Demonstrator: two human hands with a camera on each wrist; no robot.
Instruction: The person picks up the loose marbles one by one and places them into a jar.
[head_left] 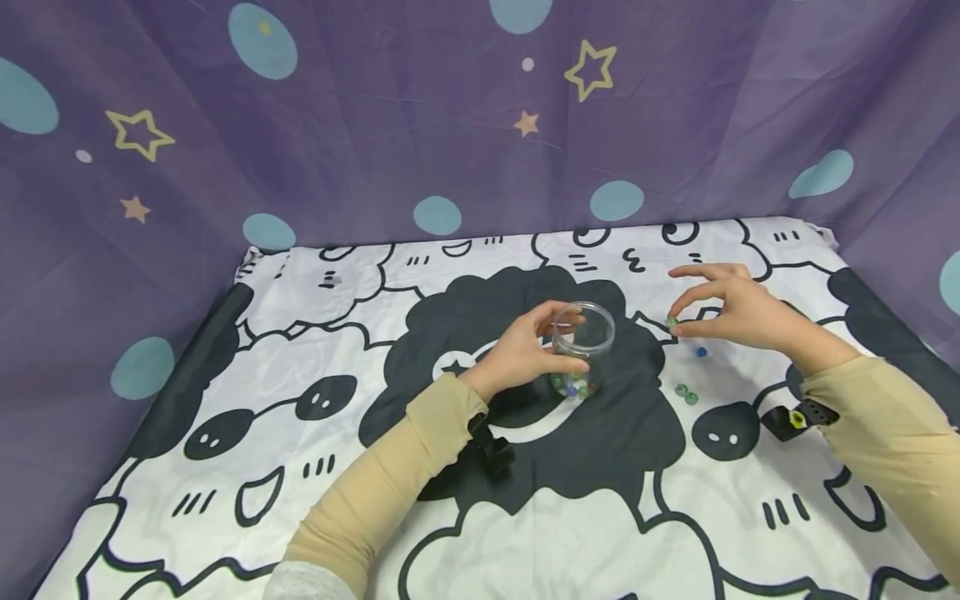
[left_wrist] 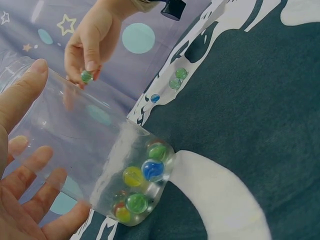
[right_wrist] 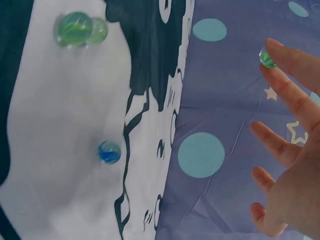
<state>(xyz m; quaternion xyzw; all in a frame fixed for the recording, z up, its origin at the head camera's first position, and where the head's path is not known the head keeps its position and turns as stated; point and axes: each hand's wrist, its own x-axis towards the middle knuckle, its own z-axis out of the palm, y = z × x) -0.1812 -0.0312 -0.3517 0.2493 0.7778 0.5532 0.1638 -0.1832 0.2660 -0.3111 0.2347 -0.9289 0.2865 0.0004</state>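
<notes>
My left hand point(head_left: 528, 350) grips a clear plastic jar point(head_left: 585, 333) that stands on the dark patch of the cloth, thumb on the near side and fingers round the back. Several marbles lie at the jar's bottom; the left wrist view shows a blue marble point(left_wrist: 152, 170), a yellow marble point(left_wrist: 133, 176) and a green marble point(left_wrist: 136, 202) among them. To the right of the jar, my right hand point(head_left: 738, 312) pinches a green marble point(right_wrist: 268, 58) between thumb and index finger, raised over the cloth, with the other fingers spread.
A loose blue marble point(head_left: 701, 352) lies on the cloth below my right hand. Nearer to me, two green marbles point(head_left: 686, 393) sit side by side. The table is covered by a black-and-white cartoon cloth point(head_left: 585, 533), and a purple curtain point(head_left: 360, 150) hangs behind it.
</notes>
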